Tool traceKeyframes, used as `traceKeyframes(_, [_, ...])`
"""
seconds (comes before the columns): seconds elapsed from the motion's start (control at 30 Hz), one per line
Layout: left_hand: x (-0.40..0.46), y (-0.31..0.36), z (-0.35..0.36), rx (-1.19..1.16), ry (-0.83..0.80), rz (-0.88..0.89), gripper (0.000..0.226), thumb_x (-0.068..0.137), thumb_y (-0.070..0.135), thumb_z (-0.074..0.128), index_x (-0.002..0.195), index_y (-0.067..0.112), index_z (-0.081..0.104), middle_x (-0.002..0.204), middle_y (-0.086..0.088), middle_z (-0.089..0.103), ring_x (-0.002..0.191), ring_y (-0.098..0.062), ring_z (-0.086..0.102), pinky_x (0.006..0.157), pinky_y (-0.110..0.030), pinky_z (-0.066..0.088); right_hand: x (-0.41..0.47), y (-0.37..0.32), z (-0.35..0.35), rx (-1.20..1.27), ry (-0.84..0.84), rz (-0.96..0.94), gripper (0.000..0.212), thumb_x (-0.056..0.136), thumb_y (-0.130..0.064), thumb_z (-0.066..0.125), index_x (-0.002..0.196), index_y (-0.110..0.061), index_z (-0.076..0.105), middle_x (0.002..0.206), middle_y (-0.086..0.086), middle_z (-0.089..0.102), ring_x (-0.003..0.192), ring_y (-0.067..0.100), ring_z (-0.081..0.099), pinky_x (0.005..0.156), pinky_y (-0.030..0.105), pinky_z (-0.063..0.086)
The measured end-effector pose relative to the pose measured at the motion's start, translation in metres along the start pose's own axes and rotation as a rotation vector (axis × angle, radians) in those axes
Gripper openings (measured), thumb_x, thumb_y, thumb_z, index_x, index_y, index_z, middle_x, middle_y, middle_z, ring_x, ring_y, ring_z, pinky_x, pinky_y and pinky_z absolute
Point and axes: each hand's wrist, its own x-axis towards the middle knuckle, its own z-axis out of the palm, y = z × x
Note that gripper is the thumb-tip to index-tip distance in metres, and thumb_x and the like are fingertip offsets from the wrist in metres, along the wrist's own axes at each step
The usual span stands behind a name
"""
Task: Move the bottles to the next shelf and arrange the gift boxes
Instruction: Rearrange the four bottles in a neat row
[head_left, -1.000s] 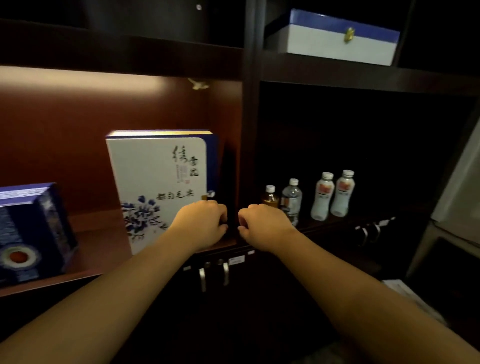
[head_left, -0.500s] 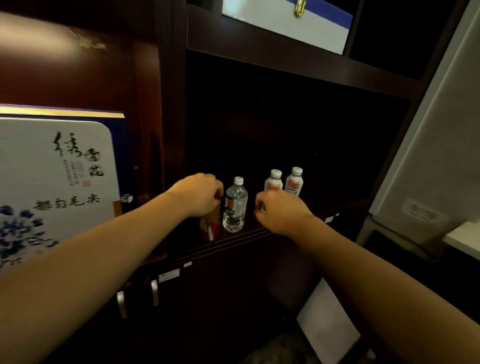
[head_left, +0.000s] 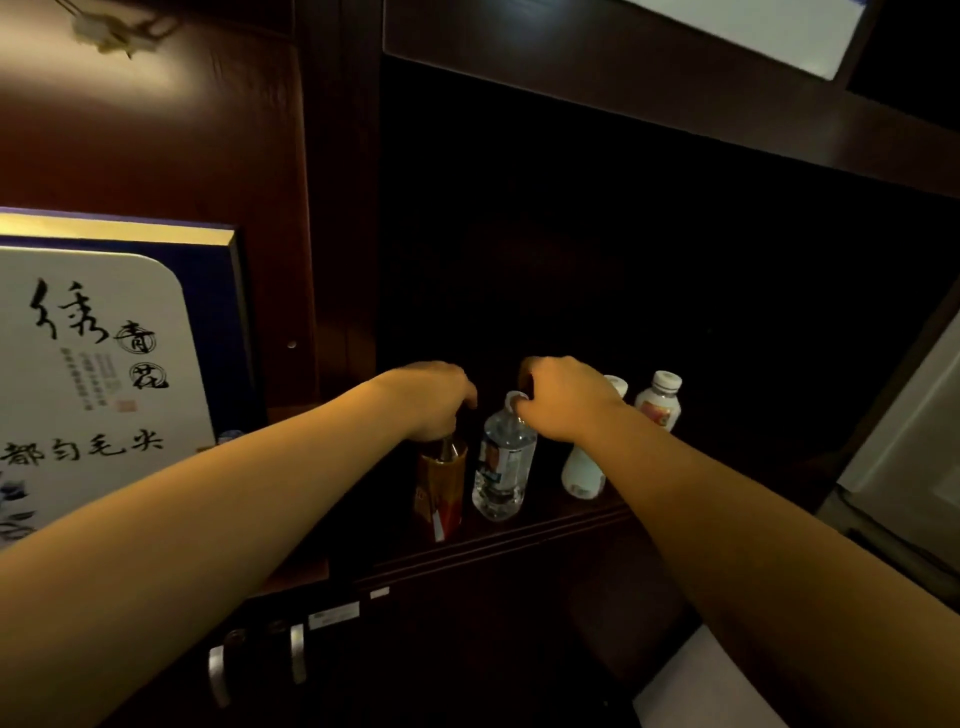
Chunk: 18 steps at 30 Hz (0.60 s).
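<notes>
Head view — left hand (head_left: 434, 397) grips amber bottle (head_left: 440, 486); right hand (head_left: 563, 397) tops clear bottle (head_left: 503, 462).

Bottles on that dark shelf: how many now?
4, in a row: amber bottle under left hand, clear bottle under right hand, then two white bottles.

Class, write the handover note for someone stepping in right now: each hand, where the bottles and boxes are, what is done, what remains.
Left hand: grip closed over the top of the amber bottle, which stands on the right-hand shelf.
Right hand: fingers at the cap of the clear water bottle; whether they grip it cannot be told.
Two white bottles stand further right on the same shelf.
Blue-and-white gift box stands upright in the left compartment.
Done: no bottle has left the shelf.
Left: move all four bottles, then arrange the boxes.
</notes>
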Motion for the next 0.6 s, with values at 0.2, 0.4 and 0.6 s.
traceKeyframes(0.2, [0.011, -0.009, 0.006, -0.073, -0.039, -0.074, 0.024, 0.092, 0.025, 0.069, 0.116, 0.024, 0.072, 0.116, 0.006, 0.069, 0.105, -0.013, 0.061, 0.078, -0.024, 0.044, 0.043, 0.012, 0.015, -0.047, -0.085, 0.086, 0.037, 0.088, -0.054, 0.06, 0.093, -0.017, 0.06, 0.078, 0.002, 0.06, 0.07, 0.02, 0.06, 0.058, 0.031, 0.046])
traceKeyframes(0.4, [0.014, -0.006, 0.009, -0.155, -0.031, -0.237, 0.023, 0.084, 0.025, 0.079, 0.107, 0.028, 0.076, 0.107, 0.01, 0.07, 0.092, -0.007, 0.059, 0.077, -0.023, 0.041, 0.064, 0.01, 0.022, 0.05, -0.129, 0.011, 0.047, 0.086, -0.058, 0.064, 0.108, -0.017, 0.064, 0.079, 0.0, 0.059, 0.07, 0.018, 0.059, 0.058, 0.03, 0.046])
traceKeyframes(0.6, [0.014, 0.004, 0.013, -0.154, 0.013, -0.387, 0.026, 0.084, 0.027, 0.078, 0.11, 0.027, 0.075, 0.115, 0.006, 0.07, 0.103, -0.013, 0.063, 0.086, -0.025, 0.047, 0.07, 0.011, 0.031, 0.024, -0.135, 0.052, 0.049, 0.086, -0.053, 0.069, 0.111, -0.012, 0.061, 0.076, 0.003, 0.052, 0.072, 0.021, 0.056, 0.061, 0.033, 0.046])
